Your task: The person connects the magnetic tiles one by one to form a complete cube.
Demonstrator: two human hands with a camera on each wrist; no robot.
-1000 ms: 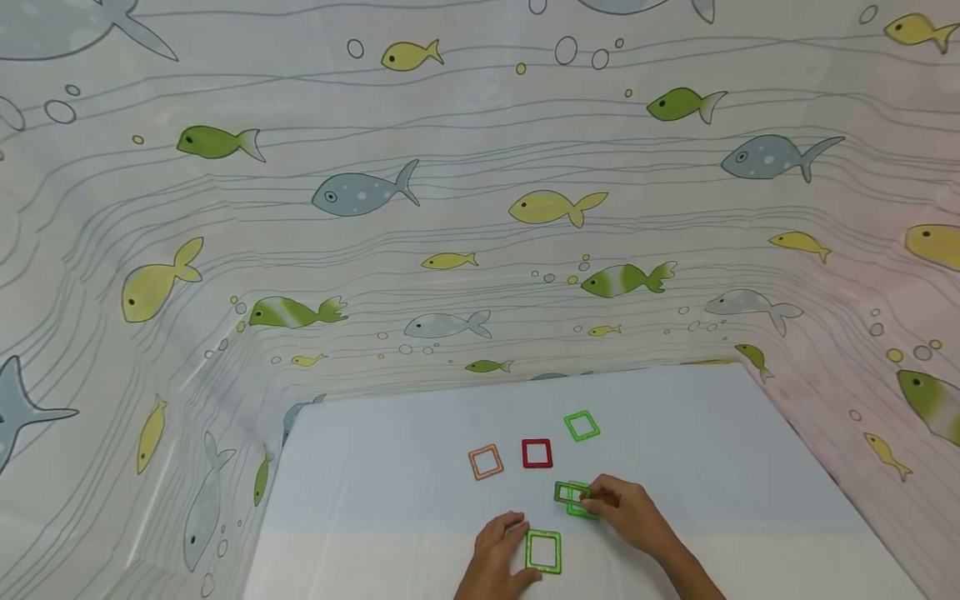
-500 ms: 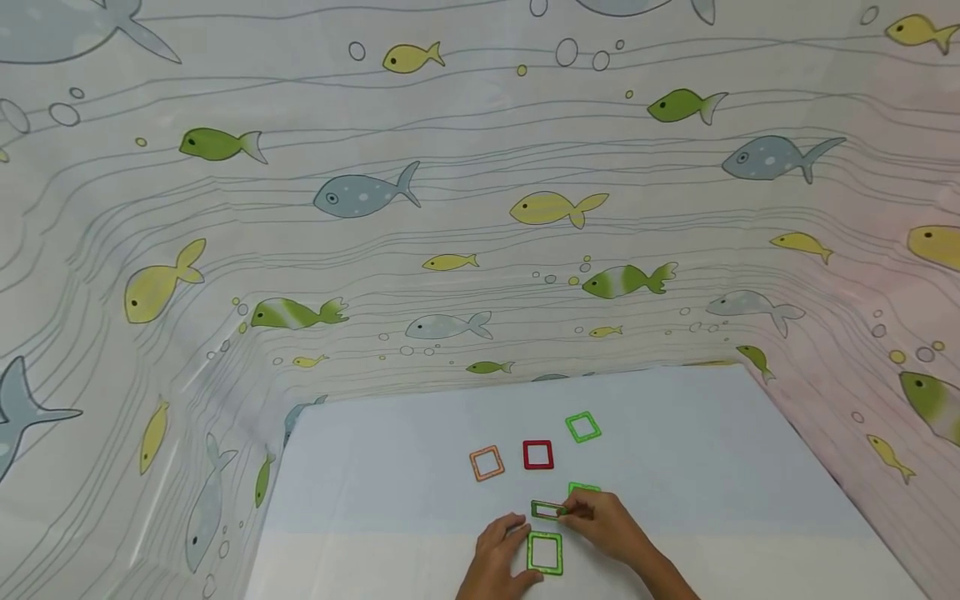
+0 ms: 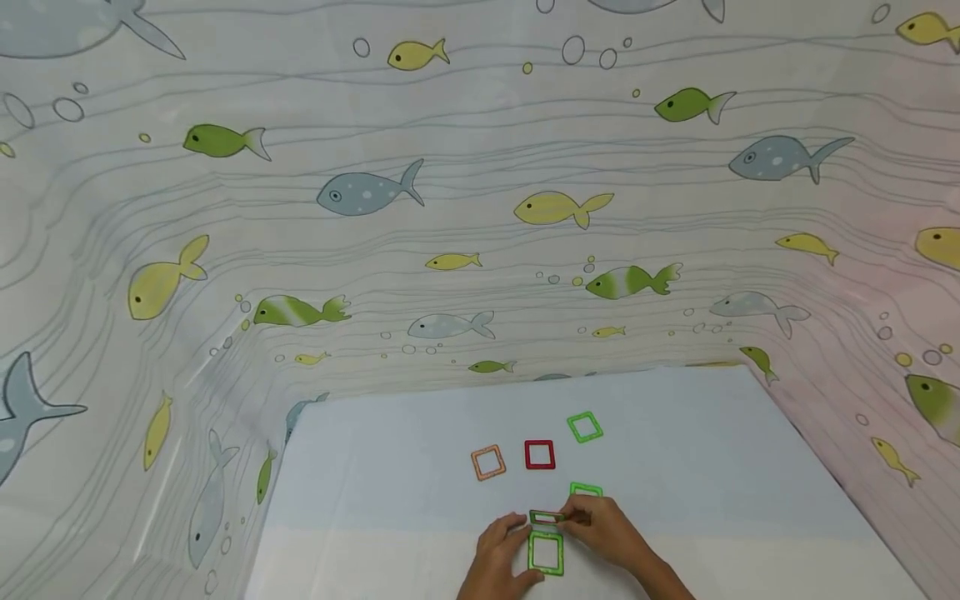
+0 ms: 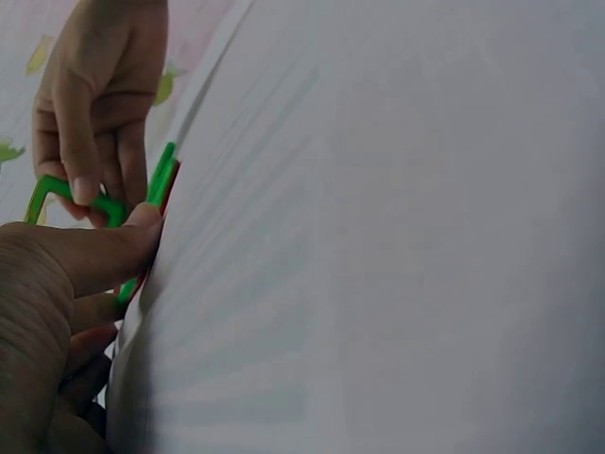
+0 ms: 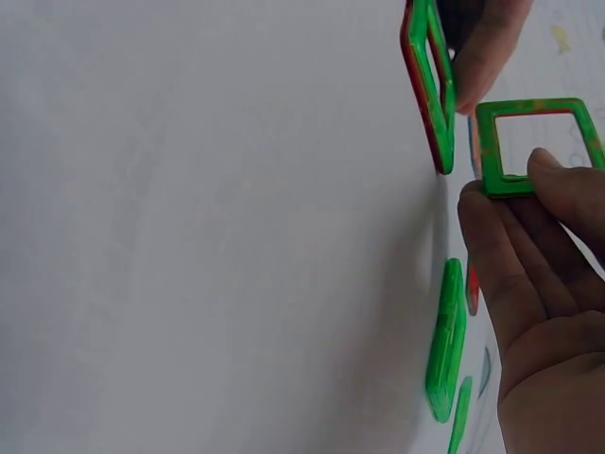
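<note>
My left hand (image 3: 495, 557) grips a green square frame, like a magnetic tile (image 3: 546, 536), between thumb and fingers on the white table. In the right wrist view, red shows along that tile's (image 5: 444, 151) edge. Just beyond it, my right hand (image 3: 607, 531) pinches another green frame tile (image 5: 489, 151), raised and tilted, with red on its inner edge. In the head view a narrow gap separates the two tiles. Partly behind my right hand lies a further green tile (image 3: 585, 487).
Farther back on the white table (image 3: 375, 467) lie an orange square tile (image 3: 476, 465), a red one (image 3: 540, 443) and a green one (image 3: 573, 429). A fish-patterned sheet (image 3: 450, 233) surrounds the table's back and sides.
My right hand has carried its tile left and nearer, from over the loose green tile to just beyond the left hand's tile, tilting it flatter to view. My left hand has stayed put.
</note>
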